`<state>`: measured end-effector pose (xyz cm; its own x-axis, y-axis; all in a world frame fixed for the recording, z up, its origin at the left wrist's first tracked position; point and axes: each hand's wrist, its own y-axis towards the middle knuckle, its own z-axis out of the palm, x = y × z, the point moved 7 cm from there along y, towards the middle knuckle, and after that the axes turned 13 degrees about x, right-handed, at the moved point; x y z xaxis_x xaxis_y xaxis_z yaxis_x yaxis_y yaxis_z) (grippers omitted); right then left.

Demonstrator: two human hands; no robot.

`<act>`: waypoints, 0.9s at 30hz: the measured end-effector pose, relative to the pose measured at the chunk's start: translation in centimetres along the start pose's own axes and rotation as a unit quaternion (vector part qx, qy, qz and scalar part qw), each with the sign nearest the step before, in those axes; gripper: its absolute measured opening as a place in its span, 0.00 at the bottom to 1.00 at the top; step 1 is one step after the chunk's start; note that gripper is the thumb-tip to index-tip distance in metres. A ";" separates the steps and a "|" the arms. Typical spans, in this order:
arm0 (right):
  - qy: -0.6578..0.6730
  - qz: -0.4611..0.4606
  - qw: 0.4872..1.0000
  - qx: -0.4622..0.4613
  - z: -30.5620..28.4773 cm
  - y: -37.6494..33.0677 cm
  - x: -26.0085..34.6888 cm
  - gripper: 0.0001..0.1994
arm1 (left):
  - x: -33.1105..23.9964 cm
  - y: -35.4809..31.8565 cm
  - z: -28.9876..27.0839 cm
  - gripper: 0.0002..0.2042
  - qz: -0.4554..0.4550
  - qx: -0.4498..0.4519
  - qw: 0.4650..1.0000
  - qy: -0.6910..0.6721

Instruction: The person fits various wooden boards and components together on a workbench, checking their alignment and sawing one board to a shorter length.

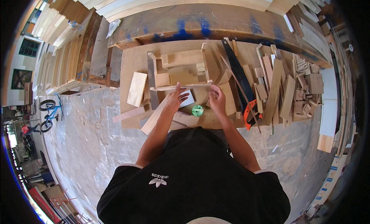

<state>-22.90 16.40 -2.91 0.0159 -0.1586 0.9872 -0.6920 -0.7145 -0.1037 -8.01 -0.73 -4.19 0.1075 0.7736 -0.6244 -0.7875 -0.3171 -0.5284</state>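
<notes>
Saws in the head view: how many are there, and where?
1. The black-and-orange saw lies among wood strips, to the right of the right hand. Another could be hidden under the piled wood.

White printed lettering (pixel 159 175), one short word, upside down in view, on black short-sleeved fabric shirt (pixel 216 177), left chest. White leaf-shaped emblem (pixel 158 182) right beside lettering, toward the shirt's collar edge. Blue marks (pixel 327 182), far right: too small to read.
</notes>
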 end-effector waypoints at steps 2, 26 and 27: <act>0.009 0.019 1.000 0.007 0.2 0.0 -0.3 0.18 | 0.0 0.0 0.0 0.36 0.001 0.002 1.000 -0.007; 0.048 0.027 0.998 0.016 0.0 -0.4 1.0 0.22 | 0.4 -0.1 0.3 0.41 -0.031 0.027 0.999 -0.015; 0.038 0.029 0.999 0.020 -0.1 -0.4 1.1 0.22 | 0.3 -0.3 0.7 0.42 -0.038 0.038 0.998 -0.012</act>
<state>-22.66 16.55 -1.79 -0.0783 -0.1494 0.9857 -0.6605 -0.7328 -0.1635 -8.12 -0.05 -3.78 0.1551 0.8076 -0.5689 -0.8209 -0.2150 -0.5291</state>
